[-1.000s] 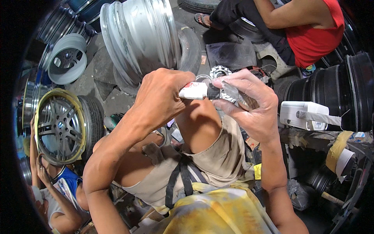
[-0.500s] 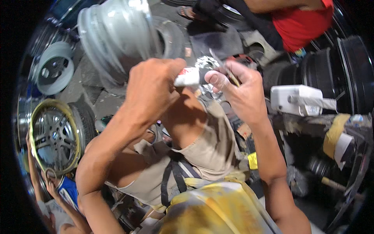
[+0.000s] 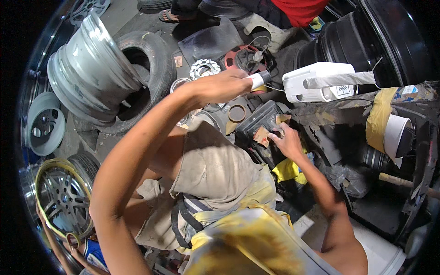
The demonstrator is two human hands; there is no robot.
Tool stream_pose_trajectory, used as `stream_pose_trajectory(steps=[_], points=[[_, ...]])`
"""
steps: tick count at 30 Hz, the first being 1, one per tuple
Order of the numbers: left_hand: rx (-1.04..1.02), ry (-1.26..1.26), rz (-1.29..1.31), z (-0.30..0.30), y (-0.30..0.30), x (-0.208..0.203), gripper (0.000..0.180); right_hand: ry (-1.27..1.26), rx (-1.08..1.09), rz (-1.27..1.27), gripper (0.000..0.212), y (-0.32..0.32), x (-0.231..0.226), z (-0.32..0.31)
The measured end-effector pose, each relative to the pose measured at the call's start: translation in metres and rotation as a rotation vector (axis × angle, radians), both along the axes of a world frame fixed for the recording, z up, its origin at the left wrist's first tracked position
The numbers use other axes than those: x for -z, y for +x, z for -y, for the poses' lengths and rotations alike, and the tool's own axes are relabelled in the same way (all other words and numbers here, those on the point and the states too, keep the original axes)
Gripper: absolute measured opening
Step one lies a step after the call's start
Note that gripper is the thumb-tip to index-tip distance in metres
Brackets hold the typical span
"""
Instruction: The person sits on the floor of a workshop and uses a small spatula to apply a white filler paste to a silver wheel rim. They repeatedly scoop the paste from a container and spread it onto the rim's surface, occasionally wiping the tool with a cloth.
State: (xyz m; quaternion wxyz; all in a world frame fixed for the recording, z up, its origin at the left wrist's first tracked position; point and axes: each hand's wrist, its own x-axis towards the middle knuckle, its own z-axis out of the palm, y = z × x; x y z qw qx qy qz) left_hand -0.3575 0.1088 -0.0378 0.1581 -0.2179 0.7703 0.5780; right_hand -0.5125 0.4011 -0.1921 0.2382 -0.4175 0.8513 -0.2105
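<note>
My left hand (image 3: 224, 86) is stretched forward at the centre, closed around a small white tube (image 3: 258, 81) with a dark cap. Most of the tube is hidden in the fist; the capped end points right. My right hand (image 3: 288, 143) is lower, over a black plastic case (image 3: 257, 117). Its thumb and forefinger are apart, beside a tan-and-red scrap (image 3: 261, 136) that looks like card or sandpaper. A second tan scrap (image 3: 283, 118) lies just beyond the fingers. A brown tape roll (image 3: 237, 113) lies left of the case.
A silver wheel rim (image 3: 91, 73) leans by a tyre (image 3: 158, 59) at far left. To the right are a white plastic device (image 3: 316, 75), black rims (image 3: 348, 39) and a yellow cloth (image 3: 288, 170). A person in red (image 3: 302, 11) is at the far side; another holds a yellow-edged wheel (image 3: 64, 197).
My hands have moved apart. The right one left the tube's cap end and came down to the case; the thin tool it held no longer shows. The left still holds the tube, now farther right.
</note>
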Motion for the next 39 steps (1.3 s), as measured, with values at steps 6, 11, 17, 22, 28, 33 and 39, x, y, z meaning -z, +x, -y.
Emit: stream_pose_trajectory(steps=[6, 11, 17, 22, 28, 33, 39], points=[[0.22, -0.281, -0.037, -0.023, -0.06, 0.089, 0.043, 0.006, 0.003, -0.026, 0.04, 0.012, 0.018, -0.001], [0.256, -0.447, 0.079, -0.048, -0.083, 0.123, 0.044, -0.016, 0.054, -0.033, 0.038, 0.017, 0.024, -0.011], [0.112, -0.376, 0.275, -0.051, -0.079, 0.152, 0.055, -0.092, 0.03, -0.008, 0.034, 0.031, 0.027, -0.017], [-0.011, -0.327, 0.316, -0.048, -0.056, 0.178, 0.044, -0.139, 0.152, 0.146, 0.03, 0.037, 0.044, -0.026], [0.066, -0.213, 0.283, -0.058, -0.056, 0.19, 0.042, 0.086, 0.036, 0.621, 0.027, -0.013, 0.015, -0.031], [0.129, -0.278, 0.29, -0.101, -0.06, 0.183, 0.041, 0.107, -0.025, 0.462, 0.025, -0.049, -0.072, -0.014], [0.082, -0.524, 0.125, -0.102, -0.051, 0.159, 0.035, 0.048, 0.029, 0.407, 0.021, -0.044, -0.097, -0.009]])
